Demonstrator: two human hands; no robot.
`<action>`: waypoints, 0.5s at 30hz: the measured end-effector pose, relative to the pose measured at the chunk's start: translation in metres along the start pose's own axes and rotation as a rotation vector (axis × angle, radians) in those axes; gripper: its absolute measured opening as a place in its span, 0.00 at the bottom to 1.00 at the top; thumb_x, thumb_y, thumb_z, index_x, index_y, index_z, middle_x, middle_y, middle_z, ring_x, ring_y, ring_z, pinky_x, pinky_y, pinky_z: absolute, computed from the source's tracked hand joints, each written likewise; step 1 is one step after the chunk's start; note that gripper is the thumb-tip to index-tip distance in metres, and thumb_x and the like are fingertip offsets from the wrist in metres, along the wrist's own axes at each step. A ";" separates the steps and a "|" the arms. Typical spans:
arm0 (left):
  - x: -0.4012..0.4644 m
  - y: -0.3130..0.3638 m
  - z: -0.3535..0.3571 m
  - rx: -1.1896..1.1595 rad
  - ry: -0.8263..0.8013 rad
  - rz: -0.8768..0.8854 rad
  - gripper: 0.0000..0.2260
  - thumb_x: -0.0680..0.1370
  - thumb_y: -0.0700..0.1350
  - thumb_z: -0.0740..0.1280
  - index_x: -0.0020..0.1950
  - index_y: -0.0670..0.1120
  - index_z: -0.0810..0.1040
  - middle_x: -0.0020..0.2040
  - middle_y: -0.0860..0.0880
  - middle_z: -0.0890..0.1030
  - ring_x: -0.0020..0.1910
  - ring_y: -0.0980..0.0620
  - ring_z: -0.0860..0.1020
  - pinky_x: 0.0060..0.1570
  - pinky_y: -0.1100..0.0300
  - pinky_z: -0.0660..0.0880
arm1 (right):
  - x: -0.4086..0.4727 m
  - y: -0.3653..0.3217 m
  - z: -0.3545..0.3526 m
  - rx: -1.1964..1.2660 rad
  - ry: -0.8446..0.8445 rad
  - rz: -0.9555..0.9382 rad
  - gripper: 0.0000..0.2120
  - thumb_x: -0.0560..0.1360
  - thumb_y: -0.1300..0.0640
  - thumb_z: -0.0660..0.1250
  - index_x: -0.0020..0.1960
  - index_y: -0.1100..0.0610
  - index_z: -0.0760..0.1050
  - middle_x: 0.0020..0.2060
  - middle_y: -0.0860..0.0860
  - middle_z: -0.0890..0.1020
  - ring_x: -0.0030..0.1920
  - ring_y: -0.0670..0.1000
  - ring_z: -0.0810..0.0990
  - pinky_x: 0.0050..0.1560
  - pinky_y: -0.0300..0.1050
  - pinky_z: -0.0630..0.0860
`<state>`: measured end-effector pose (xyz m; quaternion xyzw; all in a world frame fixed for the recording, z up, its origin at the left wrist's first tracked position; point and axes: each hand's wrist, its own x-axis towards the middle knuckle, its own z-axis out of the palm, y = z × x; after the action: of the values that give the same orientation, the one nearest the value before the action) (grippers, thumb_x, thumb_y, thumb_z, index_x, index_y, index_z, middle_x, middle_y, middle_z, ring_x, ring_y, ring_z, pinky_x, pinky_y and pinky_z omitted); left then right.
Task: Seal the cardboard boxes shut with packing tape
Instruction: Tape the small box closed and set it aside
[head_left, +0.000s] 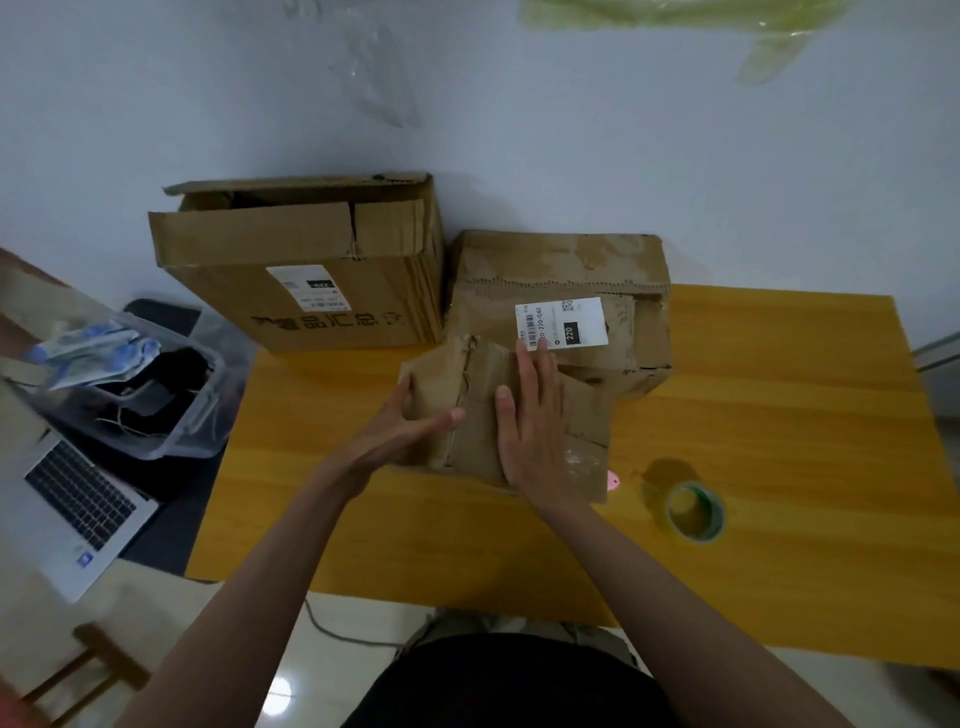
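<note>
The right hand (532, 415) is lying flat over the small worn cardboard box (483, 410), covering the part of the flap seam beneath its palm, and its fingertips are overlapping the lower corner of the white barcode label (562, 323) just beyond them, cutting off the printed code. The left hand (402, 431) is hiding the box's left wall behind its fingers. Left of that hand, the silver open laptop (78, 509) is running off the picture's edge, and the contents of the clear plastic storage bin (140, 384) are staying too blurred to tell

Pale wall (675, 156), yellow wooden table (779, 415)
</note>
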<state>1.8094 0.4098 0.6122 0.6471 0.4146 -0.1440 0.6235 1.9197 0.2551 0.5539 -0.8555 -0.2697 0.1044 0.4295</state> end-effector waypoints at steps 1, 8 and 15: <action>0.000 -0.001 -0.003 -0.003 -0.013 0.004 0.57 0.64 0.69 0.74 0.83 0.58 0.44 0.83 0.50 0.55 0.78 0.43 0.62 0.71 0.44 0.65 | -0.001 0.008 -0.001 -0.013 0.005 -0.002 0.28 0.84 0.42 0.47 0.82 0.47 0.50 0.82 0.46 0.47 0.81 0.49 0.43 0.79 0.61 0.45; 0.000 -0.001 -0.010 0.015 -0.079 0.015 0.66 0.54 0.77 0.74 0.83 0.60 0.43 0.83 0.52 0.53 0.79 0.44 0.60 0.75 0.39 0.61 | -0.003 0.078 -0.020 -0.117 0.045 0.153 0.27 0.83 0.41 0.43 0.81 0.43 0.48 0.81 0.45 0.49 0.81 0.49 0.46 0.78 0.64 0.47; 0.003 0.010 0.002 0.040 -0.061 0.052 0.63 0.57 0.75 0.75 0.83 0.58 0.45 0.83 0.50 0.53 0.78 0.44 0.60 0.71 0.46 0.64 | -0.010 0.073 -0.029 -0.146 0.079 0.177 0.30 0.83 0.38 0.45 0.82 0.45 0.46 0.82 0.48 0.47 0.81 0.50 0.45 0.78 0.63 0.45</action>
<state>1.8188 0.4107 0.6163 0.6651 0.3757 -0.1557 0.6263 1.9505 0.1946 0.5127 -0.9085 -0.1830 0.0882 0.3653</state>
